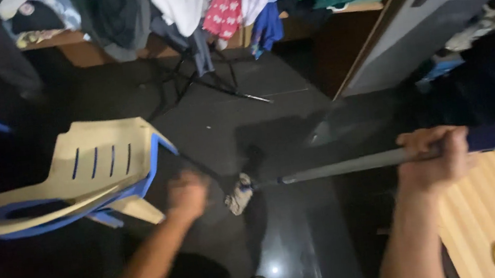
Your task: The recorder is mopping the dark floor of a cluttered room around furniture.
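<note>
While my right hand (434,155) grips the grey metal mop pole (350,165), my blurred left hand (186,194), grip unclear, nears stacked cream-and-blue plastic chairs (87,176); dark glossy floor (296,239) looks partly wet, mopping seemingly midway.

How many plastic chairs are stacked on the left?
2: a cream chair on top, a blue chair nested beneath it, tilted beside the left hand. More may be hidden in the dark.
</note>
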